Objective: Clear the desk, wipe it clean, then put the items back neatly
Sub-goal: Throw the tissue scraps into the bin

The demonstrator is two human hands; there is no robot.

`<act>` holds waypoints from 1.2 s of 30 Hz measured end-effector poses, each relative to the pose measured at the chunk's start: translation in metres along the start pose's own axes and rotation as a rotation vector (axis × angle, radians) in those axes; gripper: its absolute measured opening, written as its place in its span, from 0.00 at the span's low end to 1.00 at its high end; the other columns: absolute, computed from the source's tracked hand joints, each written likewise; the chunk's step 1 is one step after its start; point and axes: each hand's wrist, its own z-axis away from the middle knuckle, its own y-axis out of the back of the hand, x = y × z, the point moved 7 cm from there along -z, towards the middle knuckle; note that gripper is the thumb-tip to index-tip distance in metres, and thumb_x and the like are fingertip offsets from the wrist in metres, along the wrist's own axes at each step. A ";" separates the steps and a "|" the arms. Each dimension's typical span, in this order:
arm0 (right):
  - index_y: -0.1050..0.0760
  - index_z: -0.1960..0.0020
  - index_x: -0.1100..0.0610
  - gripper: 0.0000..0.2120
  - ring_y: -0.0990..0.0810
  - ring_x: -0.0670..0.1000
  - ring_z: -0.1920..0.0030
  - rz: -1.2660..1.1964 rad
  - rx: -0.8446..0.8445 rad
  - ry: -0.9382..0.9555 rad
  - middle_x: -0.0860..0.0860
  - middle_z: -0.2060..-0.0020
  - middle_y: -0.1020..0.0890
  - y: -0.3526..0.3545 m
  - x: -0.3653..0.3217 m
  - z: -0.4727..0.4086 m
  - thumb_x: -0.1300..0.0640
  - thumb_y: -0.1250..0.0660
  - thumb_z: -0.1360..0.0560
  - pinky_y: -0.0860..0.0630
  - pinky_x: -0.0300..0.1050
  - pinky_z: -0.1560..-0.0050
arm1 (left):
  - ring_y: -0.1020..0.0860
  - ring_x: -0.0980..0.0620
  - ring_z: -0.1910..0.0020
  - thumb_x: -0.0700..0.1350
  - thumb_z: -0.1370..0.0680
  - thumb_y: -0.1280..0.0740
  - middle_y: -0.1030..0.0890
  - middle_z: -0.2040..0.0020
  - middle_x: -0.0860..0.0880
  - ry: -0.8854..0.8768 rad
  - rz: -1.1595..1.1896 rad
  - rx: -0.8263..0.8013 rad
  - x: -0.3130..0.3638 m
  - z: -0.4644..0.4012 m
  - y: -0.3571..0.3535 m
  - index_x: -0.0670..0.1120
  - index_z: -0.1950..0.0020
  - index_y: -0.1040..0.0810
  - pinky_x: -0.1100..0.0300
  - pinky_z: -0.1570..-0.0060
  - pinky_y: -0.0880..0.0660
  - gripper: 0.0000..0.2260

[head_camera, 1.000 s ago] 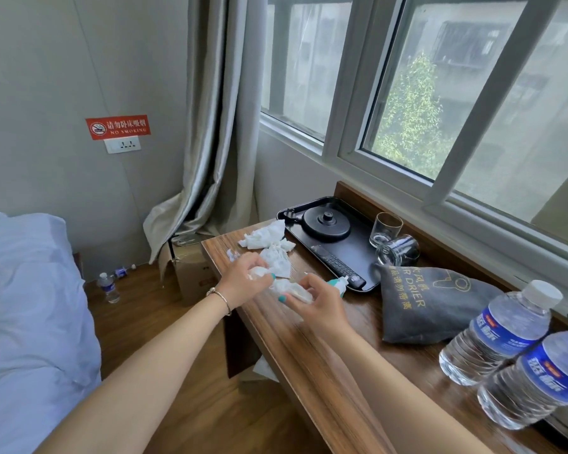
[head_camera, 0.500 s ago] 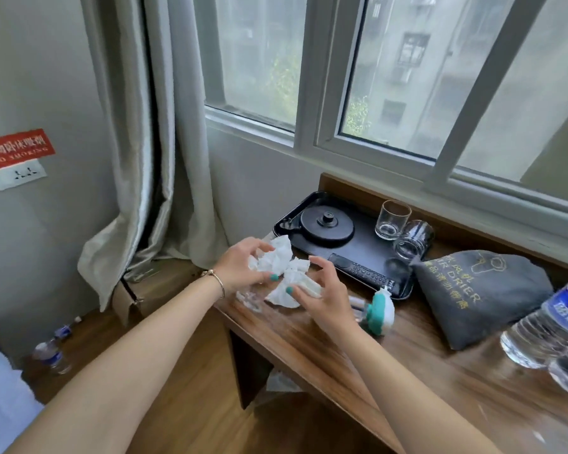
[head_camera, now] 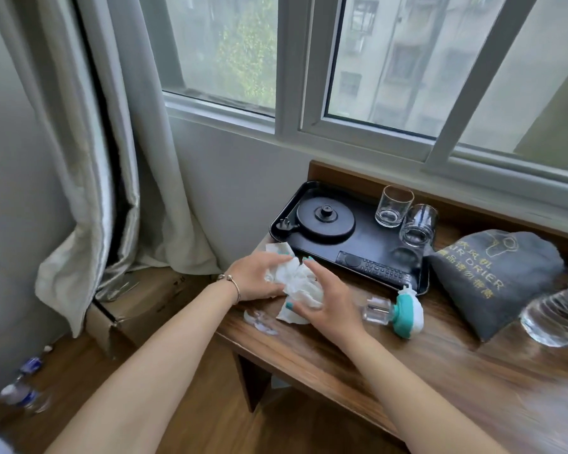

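Note:
Crumpled white tissues (head_camera: 295,282) lie at the left end of the wooden desk (head_camera: 341,362). My left hand (head_camera: 255,277) and my right hand (head_camera: 325,299) cup the pile from either side, fingers curled round the paper. A scrap of clear plastic wrap (head_camera: 259,321) lies just in front of the tissues. A small clear bottle with a teal cap (head_camera: 394,311) lies on its side to the right of my right hand.
A black tray (head_camera: 374,239) holds a kettle base (head_camera: 325,219), a remote (head_camera: 374,270) and two glasses (head_camera: 407,214). A grey hair-drier bag (head_camera: 495,276) and water bottles (head_camera: 558,317) lie to the right. A cardboard box (head_camera: 138,299), a curtain (head_camera: 112,158) and floor bottles (head_camera: 20,388) are on the left.
Both hands have gathered the scattered tissues into one pile between them. The head has turned right and down, so the bed and wall sign have left the view.

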 end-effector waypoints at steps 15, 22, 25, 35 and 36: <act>0.28 0.30 0.45 0.29 0.41 0.41 0.24 0.140 -0.202 0.029 0.42 0.26 0.34 -0.005 -0.006 0.006 0.40 0.27 0.29 0.38 0.47 0.26 | 0.33 0.53 0.28 0.65 0.34 0.31 0.25 0.32 0.49 -0.098 0.036 0.093 -0.001 0.003 0.001 0.57 0.33 0.26 0.50 0.31 0.36 0.31; 0.22 0.45 0.53 0.21 0.26 0.49 0.35 0.119 -0.101 0.006 0.47 0.37 0.22 -0.003 -0.002 0.004 0.43 0.24 0.32 0.28 0.48 0.38 | 0.23 0.51 0.45 0.52 0.33 0.22 0.21 0.45 0.53 -0.102 0.122 0.079 0.002 0.007 0.005 0.50 0.42 0.24 0.53 0.42 0.27 0.23; 0.23 0.51 0.57 0.16 0.24 0.55 0.48 0.122 -0.052 -0.001 0.51 0.50 0.20 0.002 -0.002 0.000 0.49 0.24 0.30 0.28 0.48 0.51 | 0.23 0.52 0.53 0.51 0.34 0.21 0.22 0.53 0.54 -0.093 0.147 0.107 0.004 0.008 0.010 0.49 0.47 0.24 0.55 0.49 0.25 0.20; 0.30 0.59 0.53 0.13 0.26 0.50 0.63 -0.028 0.040 -0.089 0.45 0.66 0.24 0.040 -0.009 0.012 0.51 0.26 0.29 0.28 0.50 0.61 | 0.26 0.61 0.65 0.48 0.32 0.21 0.24 0.63 0.57 -0.186 0.287 0.163 0.050 0.011 0.022 0.47 0.56 0.24 0.70 0.62 0.32 0.13; 0.31 0.59 0.51 0.14 0.26 0.50 0.63 -0.056 0.051 -0.083 0.43 0.66 0.25 0.047 -0.011 0.014 0.52 0.25 0.30 0.28 0.49 0.61 | 0.26 0.61 0.64 0.48 0.32 0.22 0.23 0.63 0.57 -0.203 0.286 0.157 0.059 0.011 0.022 0.47 0.56 0.23 0.71 0.62 0.32 0.13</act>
